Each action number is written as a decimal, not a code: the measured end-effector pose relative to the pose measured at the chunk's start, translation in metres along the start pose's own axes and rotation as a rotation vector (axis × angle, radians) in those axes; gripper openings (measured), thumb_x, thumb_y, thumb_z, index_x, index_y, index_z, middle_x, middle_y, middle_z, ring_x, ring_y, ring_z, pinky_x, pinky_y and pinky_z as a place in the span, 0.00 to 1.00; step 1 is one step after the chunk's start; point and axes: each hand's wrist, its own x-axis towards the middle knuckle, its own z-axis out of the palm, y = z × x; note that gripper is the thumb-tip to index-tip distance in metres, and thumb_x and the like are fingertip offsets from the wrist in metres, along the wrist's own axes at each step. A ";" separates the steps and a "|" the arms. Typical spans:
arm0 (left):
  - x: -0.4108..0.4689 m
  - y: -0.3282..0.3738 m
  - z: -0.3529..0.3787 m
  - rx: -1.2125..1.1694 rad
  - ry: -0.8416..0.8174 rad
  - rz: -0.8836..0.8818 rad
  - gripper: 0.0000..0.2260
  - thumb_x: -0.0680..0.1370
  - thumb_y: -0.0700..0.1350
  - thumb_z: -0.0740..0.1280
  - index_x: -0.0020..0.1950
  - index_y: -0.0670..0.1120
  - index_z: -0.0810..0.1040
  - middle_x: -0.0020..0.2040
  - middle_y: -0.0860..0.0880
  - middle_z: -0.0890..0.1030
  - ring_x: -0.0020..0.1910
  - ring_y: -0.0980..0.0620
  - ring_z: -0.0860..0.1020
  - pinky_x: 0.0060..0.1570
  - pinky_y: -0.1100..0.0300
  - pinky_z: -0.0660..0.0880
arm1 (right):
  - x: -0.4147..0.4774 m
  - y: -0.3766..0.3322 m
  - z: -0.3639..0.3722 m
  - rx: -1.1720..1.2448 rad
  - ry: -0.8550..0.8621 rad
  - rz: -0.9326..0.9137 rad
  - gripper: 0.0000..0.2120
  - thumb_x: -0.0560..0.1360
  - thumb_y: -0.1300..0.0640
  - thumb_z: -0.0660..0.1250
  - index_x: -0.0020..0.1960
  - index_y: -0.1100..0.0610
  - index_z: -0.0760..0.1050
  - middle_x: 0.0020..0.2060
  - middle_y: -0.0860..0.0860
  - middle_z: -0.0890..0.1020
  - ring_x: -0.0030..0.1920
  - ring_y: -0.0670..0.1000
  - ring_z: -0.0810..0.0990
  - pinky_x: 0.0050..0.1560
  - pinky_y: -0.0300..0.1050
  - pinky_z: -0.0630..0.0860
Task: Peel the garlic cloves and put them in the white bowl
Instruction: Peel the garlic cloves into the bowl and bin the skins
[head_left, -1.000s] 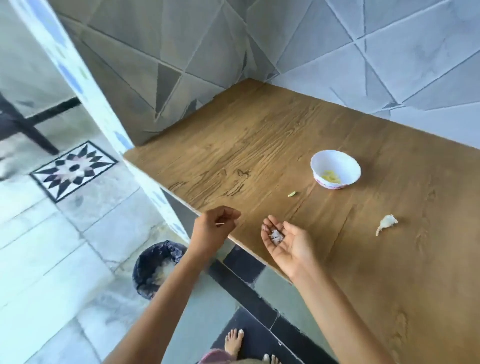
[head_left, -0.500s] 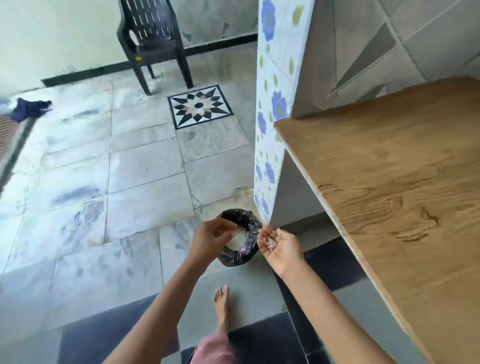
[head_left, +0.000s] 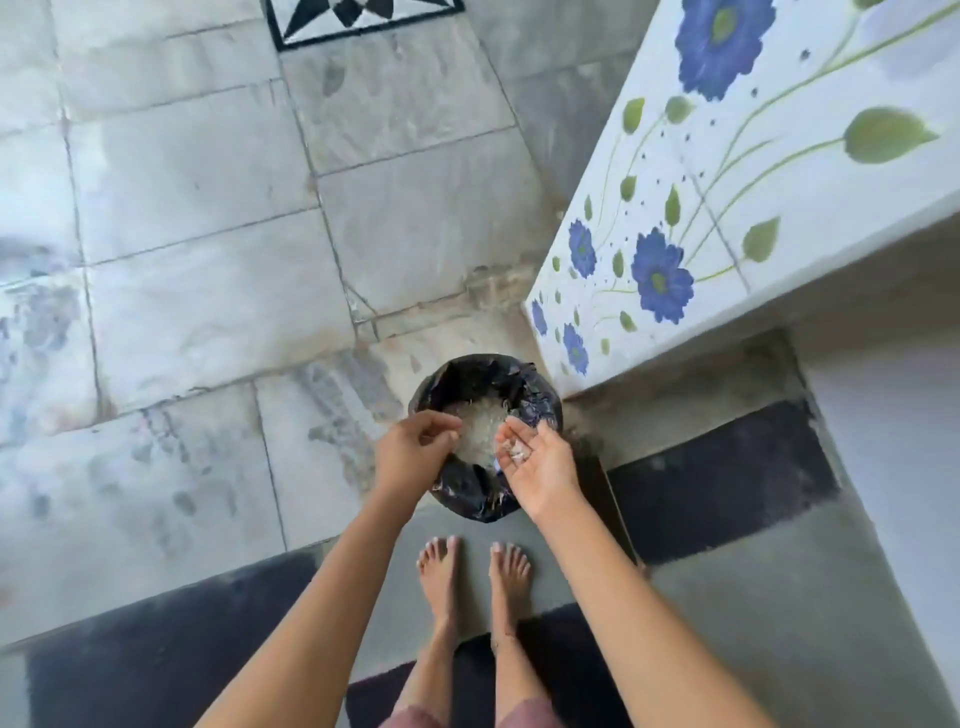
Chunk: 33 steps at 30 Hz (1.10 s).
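Garlic skins (head_left: 515, 453), seemingly, right hand (head_left: 540, 470) over bin rim (head_left: 441, 379)

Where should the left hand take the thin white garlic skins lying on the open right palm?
Let the left hand pinch the thin white garlic skins from above, coming from its own side: they lie as loose flakes on the upturned right hand, uncovered on top.

Pale scraps (head_left: 515, 453) on the right hand (head_left: 540, 470), perhaps garlic skins, are too blurred to tell.
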 end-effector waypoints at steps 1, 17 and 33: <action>0.018 -0.016 0.010 0.008 -0.004 -0.022 0.08 0.75 0.36 0.66 0.45 0.49 0.81 0.40 0.52 0.81 0.37 0.56 0.76 0.37 0.68 0.72 | 0.026 0.002 -0.001 -0.007 0.017 0.001 0.19 0.83 0.52 0.51 0.47 0.65 0.73 0.41 0.58 0.76 0.40 0.52 0.76 0.43 0.42 0.73; 0.116 -0.135 0.130 -0.098 -0.269 0.215 0.18 0.77 0.44 0.57 0.66 0.51 0.73 0.64 0.54 0.75 0.62 0.61 0.71 0.64 0.68 0.64 | 0.208 0.028 -0.056 -0.096 0.022 0.206 0.23 0.81 0.42 0.49 0.61 0.59 0.70 0.42 0.53 0.74 0.39 0.51 0.72 0.42 0.43 0.68; 0.138 -0.171 0.156 0.284 -0.385 0.175 0.25 0.78 0.59 0.50 0.72 0.52 0.68 0.73 0.47 0.68 0.73 0.49 0.63 0.72 0.47 0.58 | 0.175 0.017 -0.059 -0.010 -0.033 0.169 0.27 0.79 0.40 0.52 0.67 0.59 0.70 0.65 0.57 0.73 0.68 0.56 0.69 0.72 0.51 0.60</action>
